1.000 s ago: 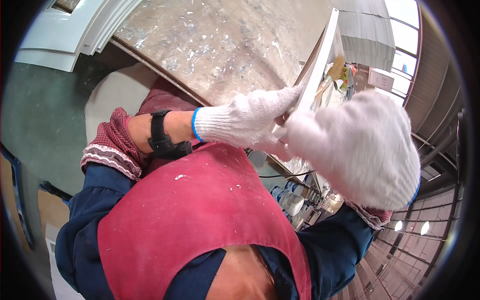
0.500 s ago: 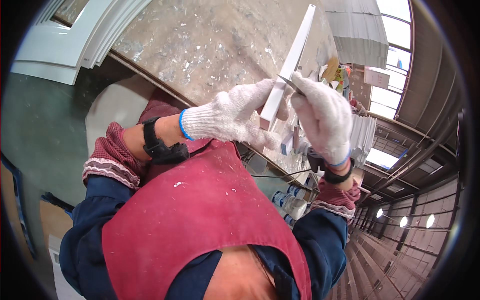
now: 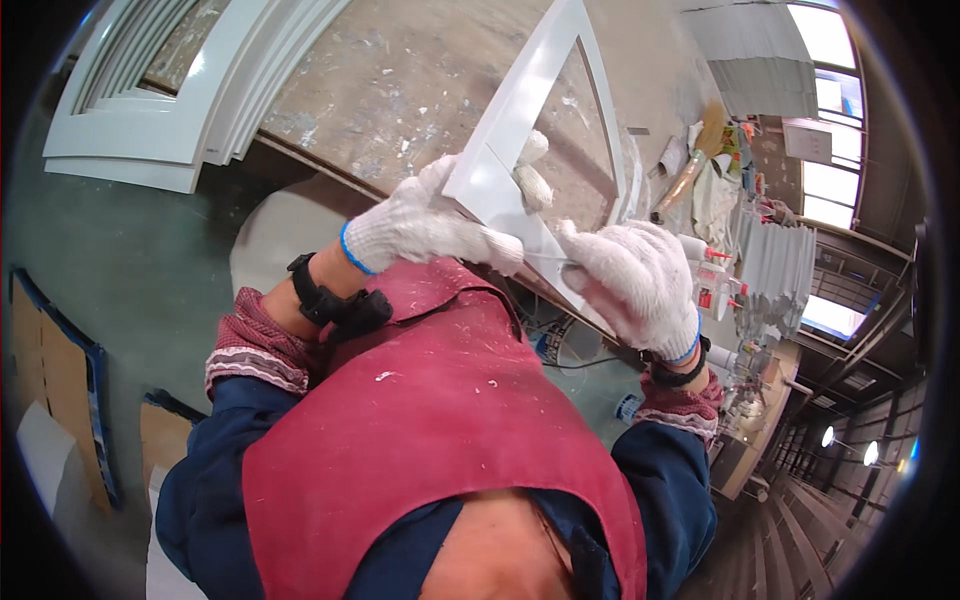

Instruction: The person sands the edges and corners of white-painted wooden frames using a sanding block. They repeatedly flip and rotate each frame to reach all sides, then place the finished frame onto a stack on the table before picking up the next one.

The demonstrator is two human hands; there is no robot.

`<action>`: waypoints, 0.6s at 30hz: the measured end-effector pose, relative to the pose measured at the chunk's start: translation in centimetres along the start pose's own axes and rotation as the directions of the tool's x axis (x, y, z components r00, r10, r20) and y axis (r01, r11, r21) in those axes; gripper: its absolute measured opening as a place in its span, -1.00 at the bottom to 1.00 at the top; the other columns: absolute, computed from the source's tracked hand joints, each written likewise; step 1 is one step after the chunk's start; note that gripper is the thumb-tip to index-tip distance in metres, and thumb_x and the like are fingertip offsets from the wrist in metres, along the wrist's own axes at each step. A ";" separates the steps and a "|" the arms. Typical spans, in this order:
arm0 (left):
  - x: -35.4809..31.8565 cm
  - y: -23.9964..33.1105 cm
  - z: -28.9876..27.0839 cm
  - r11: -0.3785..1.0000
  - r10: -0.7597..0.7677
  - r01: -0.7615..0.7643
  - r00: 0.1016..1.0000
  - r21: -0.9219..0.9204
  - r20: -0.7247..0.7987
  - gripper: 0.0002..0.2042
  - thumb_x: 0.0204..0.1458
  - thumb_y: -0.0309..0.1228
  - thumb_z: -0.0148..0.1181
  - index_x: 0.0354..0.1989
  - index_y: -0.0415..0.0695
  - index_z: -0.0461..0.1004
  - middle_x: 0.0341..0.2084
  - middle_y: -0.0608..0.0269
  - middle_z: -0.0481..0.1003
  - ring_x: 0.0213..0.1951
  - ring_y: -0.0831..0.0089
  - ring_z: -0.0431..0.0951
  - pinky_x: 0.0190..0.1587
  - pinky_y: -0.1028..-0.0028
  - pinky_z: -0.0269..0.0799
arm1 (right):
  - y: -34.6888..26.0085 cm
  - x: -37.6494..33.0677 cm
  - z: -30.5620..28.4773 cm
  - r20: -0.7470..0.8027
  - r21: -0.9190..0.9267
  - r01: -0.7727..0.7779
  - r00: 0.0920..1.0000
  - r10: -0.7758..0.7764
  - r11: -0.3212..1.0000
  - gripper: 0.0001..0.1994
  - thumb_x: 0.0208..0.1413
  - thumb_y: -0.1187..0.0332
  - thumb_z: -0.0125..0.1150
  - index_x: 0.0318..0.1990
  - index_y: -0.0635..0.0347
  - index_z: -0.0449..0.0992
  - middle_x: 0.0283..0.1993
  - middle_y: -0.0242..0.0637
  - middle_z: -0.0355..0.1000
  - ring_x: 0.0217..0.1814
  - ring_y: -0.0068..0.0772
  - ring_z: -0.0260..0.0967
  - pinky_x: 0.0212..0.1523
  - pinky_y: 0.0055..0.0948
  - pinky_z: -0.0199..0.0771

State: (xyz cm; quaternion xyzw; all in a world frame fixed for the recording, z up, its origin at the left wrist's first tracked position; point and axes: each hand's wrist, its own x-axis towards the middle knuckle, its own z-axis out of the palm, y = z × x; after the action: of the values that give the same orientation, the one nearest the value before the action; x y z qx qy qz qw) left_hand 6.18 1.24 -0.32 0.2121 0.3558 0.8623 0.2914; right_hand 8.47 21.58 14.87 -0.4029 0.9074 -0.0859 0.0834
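A white rectangular frame [image 3: 510,95] is tilted up in front of me, over the workbench. My left hand [image 3: 430,220], in a white knitted glove with a blue cuff edge, grips its near left corner. Some of its fingertips come up through the frame's opening. My right hand [image 3: 640,285], gloved alike, is closed at the frame's near rail, fingertips against or very close to it. Between those fingertips only a sliver of a thin blade [image 3: 550,261] shows; the rest is hidden by the glove.
The paint-spotted workbench [image 3: 380,110] spreads beyond my hands. A stack of white frames [image 3: 150,140] overhangs its left edge. To the right lie a brush [image 3: 690,170], bottles with red tips [image 3: 708,250] and stacked pale sheets [image 3: 760,70]. Brown boards [image 3: 65,370] stand low at left.
The frame has turned from edge-on to showing its broad face and opening. My right hand has come down to the near rail; the blade, plainly visible before, is mostly hidden.
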 end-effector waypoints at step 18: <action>-2.7 -4.8 -6.5 0.940 -0.318 0.230 0.856 -0.251 -0.407 -0.69 0.19 -0.24 0.21 -0.18 -0.28 0.39 -0.40 0.24 0.42 -0.34 0.43 0.48 -0.23 0.41 0.50 | 16.6 -25.4 16.6 -0.385 0.430 -0.839 0.162 0.908 0.332 -0.64 0.28 0.16 0.06 0.06 0.24 0.48 -0.25 -0.13 0.54 -0.26 -0.23 0.48 -0.18 -0.29 0.45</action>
State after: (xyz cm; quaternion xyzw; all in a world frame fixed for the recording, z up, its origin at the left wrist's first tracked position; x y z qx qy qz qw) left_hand 6.15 -0.92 -8.56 -0.0717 0.3539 0.8674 0.3424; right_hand 17.01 50.04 -2.87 0.2458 0.9411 -0.1898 -0.1338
